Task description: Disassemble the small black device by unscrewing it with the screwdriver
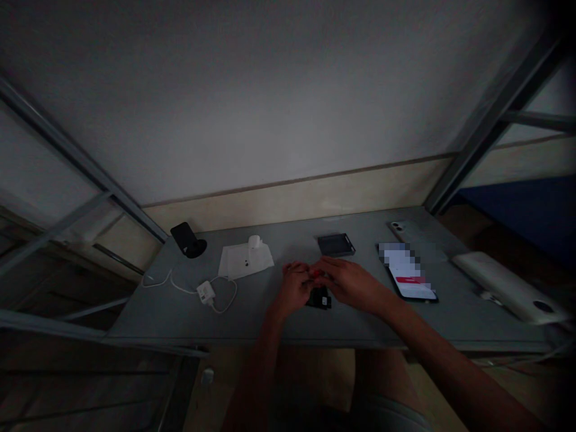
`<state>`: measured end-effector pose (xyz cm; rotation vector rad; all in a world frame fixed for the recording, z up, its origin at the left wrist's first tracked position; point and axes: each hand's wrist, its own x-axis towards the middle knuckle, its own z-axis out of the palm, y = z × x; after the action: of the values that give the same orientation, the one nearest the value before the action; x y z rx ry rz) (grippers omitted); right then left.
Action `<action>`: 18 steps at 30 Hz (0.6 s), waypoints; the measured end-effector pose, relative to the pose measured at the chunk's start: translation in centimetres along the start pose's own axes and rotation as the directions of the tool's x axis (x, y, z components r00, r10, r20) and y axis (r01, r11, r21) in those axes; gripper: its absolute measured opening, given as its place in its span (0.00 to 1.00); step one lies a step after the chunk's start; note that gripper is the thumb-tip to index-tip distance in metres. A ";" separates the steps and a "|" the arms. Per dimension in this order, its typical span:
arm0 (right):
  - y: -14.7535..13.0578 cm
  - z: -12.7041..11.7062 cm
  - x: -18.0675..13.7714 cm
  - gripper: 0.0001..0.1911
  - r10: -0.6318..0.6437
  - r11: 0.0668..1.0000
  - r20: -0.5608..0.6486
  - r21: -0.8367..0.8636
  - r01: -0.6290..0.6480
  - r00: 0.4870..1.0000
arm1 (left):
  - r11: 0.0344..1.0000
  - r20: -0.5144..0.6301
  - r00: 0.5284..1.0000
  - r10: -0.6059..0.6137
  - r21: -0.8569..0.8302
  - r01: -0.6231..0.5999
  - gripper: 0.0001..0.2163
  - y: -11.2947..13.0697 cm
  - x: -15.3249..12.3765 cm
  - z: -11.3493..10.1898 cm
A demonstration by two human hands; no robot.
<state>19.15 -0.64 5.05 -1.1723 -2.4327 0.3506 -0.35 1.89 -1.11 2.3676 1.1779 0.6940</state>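
Note:
Over the desk's front middle, my left hand (296, 287) and my right hand (339, 277) meet, fingers bent in and closed. A small red object (317, 273) shows between their fingertips, pinched from both sides; its kind is too small and dim to make out. Just beneath them, a thin black flat piece (320, 299) with a small pale mark lies on the desk, partly covered by my fingers. Behind my right hand rests a shallow dark grey open tray (336, 245).
Right on the grey desk (265, 312) are a lit phone (407, 273), a pale phone-like item with camera lenses (398, 226) and a long white device (508, 285). Left are a white paper (234, 261), a white charger with cable (206, 293) and a black stand (183, 238). Metal posts flank the desk.

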 end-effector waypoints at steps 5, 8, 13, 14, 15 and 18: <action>0.3 -0.1 0.1 0.10 0.009 0.995 0.047 0.102 -0.013 0.999 | 0.998 0.031 0.999 0.039 -0.053 -0.037 0.04 0.1 -0.1 -0.4; 0.1 -0.3 0.5 0.04 0.033 0.996 0.075 0.083 -0.039 0.997 | 0.995 -0.018 1.000 0.019 -0.094 -0.020 0.07 0.1 -0.2 0.0; -0.2 -0.7 0.8 0.08 0.011 0.998 0.102 0.054 -0.017 0.995 | 0.998 -0.006 0.999 0.037 -0.042 -0.037 0.05 -0.4 0.2 0.4; -0.3 -0.8 0.8 0.07 -0.013 0.998 0.104 0.067 0.006 0.994 | 0.998 0.012 0.999 0.043 -0.038 -0.043 0.06 -0.5 0.3 0.3; -0.3 -0.8 0.7 0.07 -0.032 0.996 0.107 0.081 0.024 0.994 | 0.998 0.031 0.999 0.045 -0.036 -0.044 0.06 -0.6 0.4 0.2; -0.2 -0.9 0.6 0.07 -0.011 0.997 0.116 0.081 0.002 0.993 | 0.998 0.070 0.996 0.049 -0.031 -0.047 0.06 -0.6 0.3 -0.3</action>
<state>19.07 -0.28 6.07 -1.1381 -2.4951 0.5239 -0.78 2.52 -1.13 2.3826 1.0772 0.6328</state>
